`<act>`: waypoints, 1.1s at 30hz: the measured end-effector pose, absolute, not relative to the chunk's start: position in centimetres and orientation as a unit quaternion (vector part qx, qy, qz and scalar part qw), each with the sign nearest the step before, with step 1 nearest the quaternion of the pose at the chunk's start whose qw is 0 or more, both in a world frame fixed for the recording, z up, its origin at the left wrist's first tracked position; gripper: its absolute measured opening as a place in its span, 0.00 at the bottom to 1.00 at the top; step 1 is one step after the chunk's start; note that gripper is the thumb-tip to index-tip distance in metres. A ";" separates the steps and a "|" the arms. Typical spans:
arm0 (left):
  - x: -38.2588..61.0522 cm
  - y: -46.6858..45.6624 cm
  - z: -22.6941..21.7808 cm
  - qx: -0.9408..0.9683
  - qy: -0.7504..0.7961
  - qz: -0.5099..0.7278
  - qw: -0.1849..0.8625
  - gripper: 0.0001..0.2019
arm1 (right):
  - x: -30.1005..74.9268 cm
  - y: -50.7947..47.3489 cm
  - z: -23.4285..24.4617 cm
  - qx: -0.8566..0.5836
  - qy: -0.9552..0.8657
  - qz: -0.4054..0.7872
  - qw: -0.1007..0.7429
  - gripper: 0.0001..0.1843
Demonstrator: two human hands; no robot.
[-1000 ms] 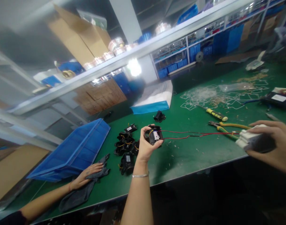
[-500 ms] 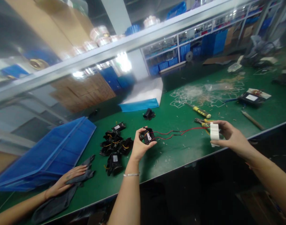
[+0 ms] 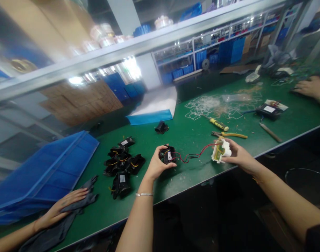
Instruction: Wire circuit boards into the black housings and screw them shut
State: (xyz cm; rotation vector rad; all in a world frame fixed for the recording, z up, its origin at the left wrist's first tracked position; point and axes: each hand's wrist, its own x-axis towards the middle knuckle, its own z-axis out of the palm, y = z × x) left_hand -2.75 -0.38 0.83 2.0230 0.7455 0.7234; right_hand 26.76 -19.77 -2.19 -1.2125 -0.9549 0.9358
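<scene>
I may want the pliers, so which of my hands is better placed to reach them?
Probably your right hand: it is near the pliers, while your left hand, holding the black part, is farther off. The right holds the white case, so would need freeing.

1. A green counter (image 3: 184,140) with a pale front edge runs across the frame, strewn with small scraps near its centre.
2. Left of centre lie several black plastic housings (image 3: 122,184) with yellow wires, grouped together, some bearing white labels.
3. A single black part (image 3: 161,127) sits apart, near a white-and-blue box (image 3: 154,103).
4. Right of centre, thin white wire frames (image 3: 200,106) lie tangled.
5. Just below them rest a yellow-and-black screwdriver (image 3: 219,124) and yellow-handled pliers (image 3: 232,134).
6. Farther right are a white-labelled black module (image 3: 268,109) and a slim rod-like tool (image 3: 270,132).
7. At lower left lies a dark grey cloth (image 3: 89,199).
</scene>
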 end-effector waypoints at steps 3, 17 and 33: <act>-2.6 -0.3 0.5 0.814 0.294 0.272 0.421 0.38 | 27.8 -19.5 -3.3 -0.573 -0.445 0.359 0.588 0.47; -1.5 -0.6 0.2 0.839 0.241 0.245 0.423 0.41 | 19.6 -20.7 1.7 -0.647 -0.572 -0.037 0.504 0.18; -0.9 -0.3 -0.9 0.861 0.261 0.266 0.347 0.33 | 11.1 -10.5 -2.1 -0.737 -0.591 0.182 0.273 0.17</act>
